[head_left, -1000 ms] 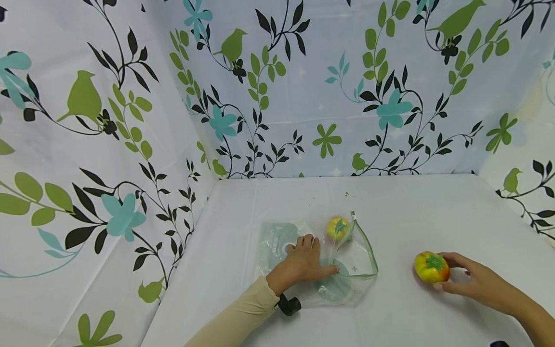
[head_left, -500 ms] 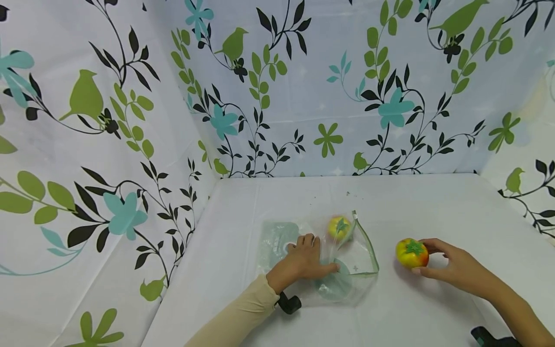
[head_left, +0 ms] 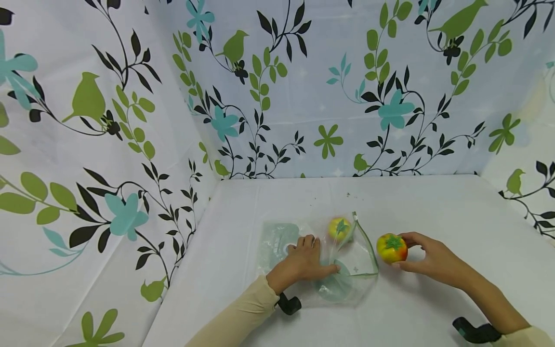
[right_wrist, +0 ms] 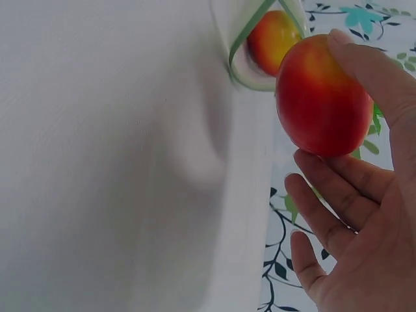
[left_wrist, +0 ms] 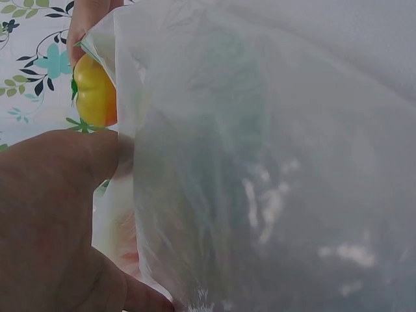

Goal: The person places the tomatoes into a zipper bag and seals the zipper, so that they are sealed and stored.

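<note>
A clear plastic zip bag (head_left: 342, 294) with a green-edged mouth lies on the table, its mouth gaping toward the right. Inside, near the top, sits a yellow toy tomato (head_left: 339, 228) with a green leaf top. My left hand (head_left: 303, 260) rests on the bag with fingers spread and thumb stretched to the mouth's edge. Just right of the mouth, my right hand (head_left: 427, 258) holds a second toy tomato (head_left: 391, 248), yellow above and red underneath, between thumb and fingertips. In the right wrist view this tomato (right_wrist: 322, 97) is close in front of the bagged tomato (right_wrist: 270, 42).
White cloth covers the table (head_left: 277, 200). Patterned curtains (head_left: 325, 86) with leaves and birds stand behind and at the sides. Black wrist straps (head_left: 289, 304) show near both wrists.
My right hand has carried its toy tomato leftward and slightly away from me, close to the bag's mouth. The left hand and the bag have stayed in place.
</note>
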{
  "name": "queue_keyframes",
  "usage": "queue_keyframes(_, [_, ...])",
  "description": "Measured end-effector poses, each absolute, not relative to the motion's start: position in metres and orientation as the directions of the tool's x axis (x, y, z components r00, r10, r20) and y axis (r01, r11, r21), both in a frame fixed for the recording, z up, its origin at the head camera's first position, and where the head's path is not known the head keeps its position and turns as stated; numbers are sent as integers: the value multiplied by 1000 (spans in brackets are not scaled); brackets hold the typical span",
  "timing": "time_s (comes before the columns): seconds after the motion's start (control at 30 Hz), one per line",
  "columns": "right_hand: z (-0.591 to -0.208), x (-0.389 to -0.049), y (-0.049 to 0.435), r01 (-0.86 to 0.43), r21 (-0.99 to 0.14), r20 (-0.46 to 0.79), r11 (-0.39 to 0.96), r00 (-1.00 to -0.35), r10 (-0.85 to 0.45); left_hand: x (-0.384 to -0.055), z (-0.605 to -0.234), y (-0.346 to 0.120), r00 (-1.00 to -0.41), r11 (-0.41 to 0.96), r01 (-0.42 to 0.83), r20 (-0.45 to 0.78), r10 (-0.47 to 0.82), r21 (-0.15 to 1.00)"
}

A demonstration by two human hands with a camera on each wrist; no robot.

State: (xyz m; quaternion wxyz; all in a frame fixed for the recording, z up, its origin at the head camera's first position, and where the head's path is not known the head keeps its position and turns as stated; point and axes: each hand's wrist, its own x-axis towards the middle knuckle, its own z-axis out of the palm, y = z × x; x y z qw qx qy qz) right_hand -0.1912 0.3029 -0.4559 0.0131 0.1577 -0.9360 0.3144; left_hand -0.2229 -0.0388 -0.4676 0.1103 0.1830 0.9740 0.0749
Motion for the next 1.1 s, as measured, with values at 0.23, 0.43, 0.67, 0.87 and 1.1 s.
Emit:
queue_keyframes(0.23, [-456, -197, 290, -326, -590, 128, 738, -941, -313, -223, -467, -39, -908, 923, 338, -192, 371, 185])
queue_keyframes(0.43, [-458, -201, 278, -353, -605, 141, 714, -930, -339, -223, -466, -39, -906, 923, 336, -204, 371, 187])
queue_keyframes(0.67, [-463, -207, 266, -380, -604, 129, 701, -914, -385, -224, -468, -39, -905, 921, 340, -199, 375, 188])
queue_keyframes(0.87, [-466, -209, 259, -386, -604, 104, 698, -906, -411, -223, -469, -39, -906, 920, 350, -188, 380, 177])
queue_keyframes(1.1, [-466, -210, 253, -408, -589, 95, 698, -892, -441, -222, -468, -40, -907, 921, 347, -186, 377, 175])
